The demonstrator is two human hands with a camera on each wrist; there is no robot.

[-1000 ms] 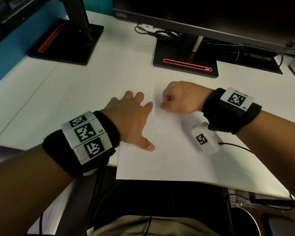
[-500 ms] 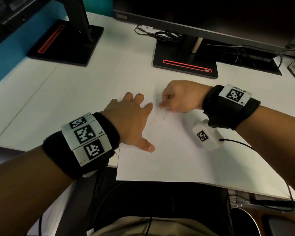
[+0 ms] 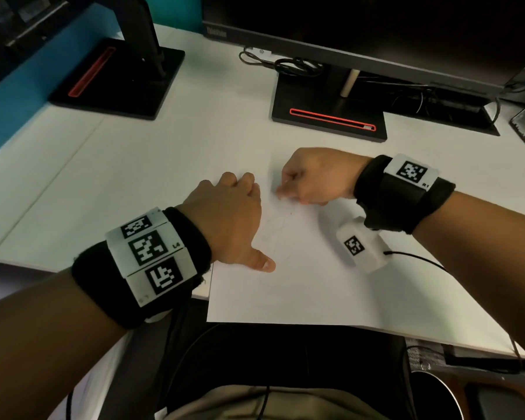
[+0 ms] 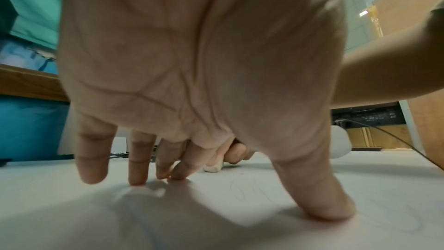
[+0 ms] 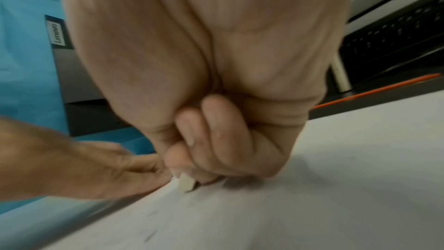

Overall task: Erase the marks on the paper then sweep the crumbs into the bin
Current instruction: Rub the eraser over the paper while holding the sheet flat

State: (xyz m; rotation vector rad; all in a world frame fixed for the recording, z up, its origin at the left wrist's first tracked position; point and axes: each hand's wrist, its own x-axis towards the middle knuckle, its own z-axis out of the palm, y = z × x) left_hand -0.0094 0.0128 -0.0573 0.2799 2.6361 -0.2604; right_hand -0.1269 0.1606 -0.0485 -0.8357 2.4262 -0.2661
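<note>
A white sheet of paper (image 3: 331, 292) lies on the desk, its near edge hanging over the desk's front. Faint pencil marks (image 3: 273, 231) run down its left half. My left hand (image 3: 234, 219) lies spread on the paper's left edge, fingertips and thumb (image 4: 324, 202) pressing it down. My right hand (image 3: 312, 177) pinches a small white eraser (image 5: 186, 183) with its tip against the paper near the top of the marks. The eraser also shows past my left fingers (image 4: 212, 167). Dark crumbs (image 5: 150, 235) speck the paper.
Two black monitor stands with red slots stand behind, one at the left (image 3: 115, 77) and one at the centre (image 3: 331, 122). Cables (image 3: 285, 66) lie behind. A dark round rim (image 3: 437, 395) shows below the desk edge at lower right. A keyboard (image 5: 394, 33) lies far right.
My right hand with the eraser has shifted slightly up and to the right on the paper. The left hand stays pressed in place.
</note>
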